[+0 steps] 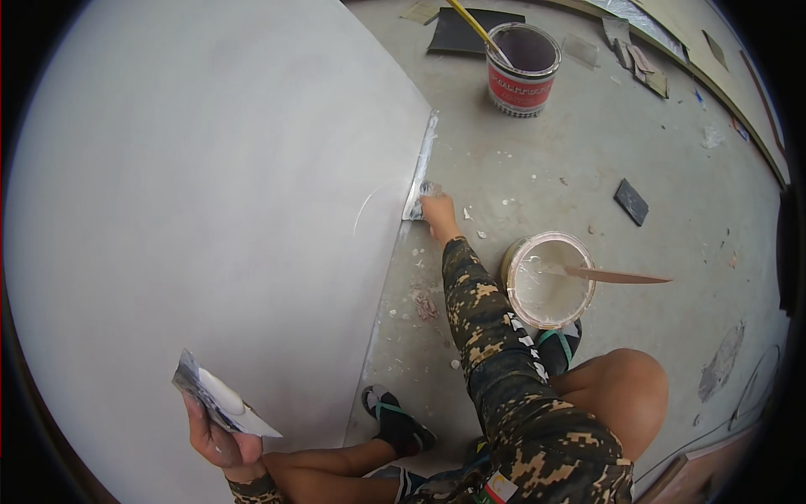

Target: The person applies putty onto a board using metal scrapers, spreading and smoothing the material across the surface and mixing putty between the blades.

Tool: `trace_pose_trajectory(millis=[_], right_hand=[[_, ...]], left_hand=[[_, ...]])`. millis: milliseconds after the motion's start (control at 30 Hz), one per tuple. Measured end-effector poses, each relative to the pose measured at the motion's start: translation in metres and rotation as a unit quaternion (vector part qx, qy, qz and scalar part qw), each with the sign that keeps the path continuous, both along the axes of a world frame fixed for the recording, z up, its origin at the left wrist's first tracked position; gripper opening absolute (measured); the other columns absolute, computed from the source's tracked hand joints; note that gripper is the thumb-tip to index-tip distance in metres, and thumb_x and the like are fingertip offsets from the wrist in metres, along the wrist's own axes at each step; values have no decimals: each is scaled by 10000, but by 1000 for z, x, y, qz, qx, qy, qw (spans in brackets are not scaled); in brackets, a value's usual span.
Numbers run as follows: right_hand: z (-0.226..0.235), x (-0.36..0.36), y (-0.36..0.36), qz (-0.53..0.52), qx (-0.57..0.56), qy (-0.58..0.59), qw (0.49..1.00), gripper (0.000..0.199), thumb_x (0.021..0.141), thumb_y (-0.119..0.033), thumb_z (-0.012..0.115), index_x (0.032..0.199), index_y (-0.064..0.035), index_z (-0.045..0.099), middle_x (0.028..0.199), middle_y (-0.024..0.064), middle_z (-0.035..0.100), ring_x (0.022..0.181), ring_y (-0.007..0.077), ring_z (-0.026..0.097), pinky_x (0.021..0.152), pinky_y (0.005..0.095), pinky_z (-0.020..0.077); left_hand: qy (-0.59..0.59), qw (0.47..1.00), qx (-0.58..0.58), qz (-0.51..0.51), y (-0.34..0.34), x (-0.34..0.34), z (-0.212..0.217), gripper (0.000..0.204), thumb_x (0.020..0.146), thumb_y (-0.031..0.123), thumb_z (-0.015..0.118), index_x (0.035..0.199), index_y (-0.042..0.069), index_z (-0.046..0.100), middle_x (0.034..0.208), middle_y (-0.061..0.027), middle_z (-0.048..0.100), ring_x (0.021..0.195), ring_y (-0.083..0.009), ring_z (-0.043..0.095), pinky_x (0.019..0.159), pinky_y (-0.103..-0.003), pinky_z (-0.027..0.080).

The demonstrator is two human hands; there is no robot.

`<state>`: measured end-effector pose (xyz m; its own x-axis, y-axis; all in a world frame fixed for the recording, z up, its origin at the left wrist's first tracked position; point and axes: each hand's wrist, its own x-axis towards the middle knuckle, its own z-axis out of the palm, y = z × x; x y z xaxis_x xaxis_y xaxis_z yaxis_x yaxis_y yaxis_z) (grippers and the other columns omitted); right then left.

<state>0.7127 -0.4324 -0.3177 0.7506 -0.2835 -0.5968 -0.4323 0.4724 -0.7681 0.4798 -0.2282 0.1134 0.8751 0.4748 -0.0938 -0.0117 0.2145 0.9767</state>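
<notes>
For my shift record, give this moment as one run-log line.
left hand: holding scraper bearing white paste | right hand: holding second scraper at edge of white panel | nearby: open bucket with brown stick

A smeared grey flat-bladed scraper (209, 401) is tilted, bearing a smooth white paste lump (221, 391); a second paste-streaked metal scraper (413, 207) lies along the broad white panel's (218, 210) right edge.

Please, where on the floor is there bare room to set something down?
The grey floor is mostly bare between the red-and-silver metal can, dark rectangular block and white-rimmed round bucket. It is crowded between the flat white surface and camouflage fabric sleeve, where brownish debris lies.
</notes>
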Motion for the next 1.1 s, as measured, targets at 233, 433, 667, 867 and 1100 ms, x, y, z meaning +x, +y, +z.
trace_pose_trajectory(millis=[233,433,667,867,1100], right_hand=[[-4,14,4,26,-44,56,997,334,820,-117,649,1072,90,582,811,149,627,694,230,595,600,391,450],[14,15,10,38,-123,-70,989,257,859,-77,618,1065,75,633,875,132,664,748,220,628,656,347,473],[114,-80,85,21,-407,-398,822,501,676,6,626,1174,-52,638,1156,138,638,1007,355,603,853,419,513],[112,-149,83,141,-285,-390,864,388,715,6,637,1102,-25,630,1095,138,645,916,322,605,819,409,512],[4,-71,19,9,-145,-1,989,372,832,-177,687,1012,136,599,885,186,672,793,249,646,686,379,499]], left_hand=[[24,998,-2,61,-9,7,1,392,1052,277,386,1328,25,502,1191,-123,645,945,-202,670,708,-304,574],[29,996,-28,80,1,0,3,378,1047,278,384,1293,21,512,1045,-140,676,713,-217,674,518,-307,562],[0,994,14,106,16,-21,-1,352,1053,255,361,1260,12,508,936,-141,657,600,-202,621,428,-307,516],[7,992,-31,124,-17,2,6,340,1060,237,346,1266,13,499,947,-139,654,599,-199,609,445,-291,505],[-3,997,-12,74,-10,-12,-7,356,1061,279,346,1234,19,517,891,-127,639,595,-191,598,448,-288,499]])
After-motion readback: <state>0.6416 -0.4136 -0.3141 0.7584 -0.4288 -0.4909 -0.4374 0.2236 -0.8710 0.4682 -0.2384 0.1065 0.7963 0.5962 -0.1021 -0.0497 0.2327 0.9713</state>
